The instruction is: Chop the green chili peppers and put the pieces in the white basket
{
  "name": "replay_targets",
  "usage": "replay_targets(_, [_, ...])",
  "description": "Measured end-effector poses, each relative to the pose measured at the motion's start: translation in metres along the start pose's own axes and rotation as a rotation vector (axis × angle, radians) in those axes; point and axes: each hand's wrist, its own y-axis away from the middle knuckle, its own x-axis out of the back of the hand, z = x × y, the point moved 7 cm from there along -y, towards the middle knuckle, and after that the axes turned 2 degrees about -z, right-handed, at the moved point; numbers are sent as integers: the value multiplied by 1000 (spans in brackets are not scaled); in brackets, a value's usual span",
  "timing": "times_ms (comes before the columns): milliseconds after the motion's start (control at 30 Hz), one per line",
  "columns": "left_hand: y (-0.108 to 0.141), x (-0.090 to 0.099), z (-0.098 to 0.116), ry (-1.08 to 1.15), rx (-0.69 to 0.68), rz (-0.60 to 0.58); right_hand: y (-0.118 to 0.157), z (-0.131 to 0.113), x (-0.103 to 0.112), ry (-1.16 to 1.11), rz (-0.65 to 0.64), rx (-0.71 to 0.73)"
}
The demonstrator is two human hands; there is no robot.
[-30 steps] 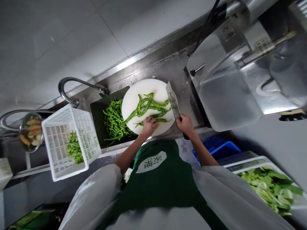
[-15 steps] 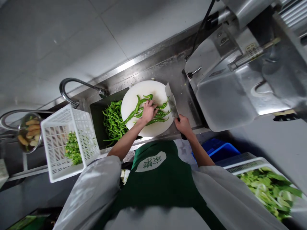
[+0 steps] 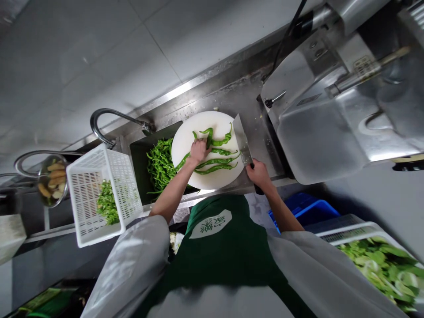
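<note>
Several long green chili peppers lie on a round white cutting board, roughly side by side. My left hand is over the board's left half, its fingers curled around a bent green chili pepper; my own hand hides part of the grip. My right hand is closed on the handle of a cleaver. The cleaver's broad blade rests at the board's right edge, beside the pepper tips. A big heap of green chili peppers fills the sink left of the board.
A white plastic basket with chopped greens stands left of the sink, near a curved faucet. Metal kitchen machinery occupies the right. Below it are a blue bin and a crate of leafy vegetables.
My left hand has closed from loosely spread fingers onto a pepper and moved slightly left on the board. The peppers lie farther apart. The cleaver stays at the board's right edge.
</note>
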Motion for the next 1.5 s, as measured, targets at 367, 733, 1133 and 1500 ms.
replay_targets(367, [-21,98,-41,1306,0,517,0,5,-2,-34,11,-25])
replay_targets(733, [-74,-8,-11,972,287,80,0,4,-1,-21,-23,-70])
replay_targets(1133, [19,38,-118,201,239,184,0,5,-1,-52,-51,-81])
replay_targets(1500, [96,92,-176,412,316,564,0,-3,2,-20,-38,-63])
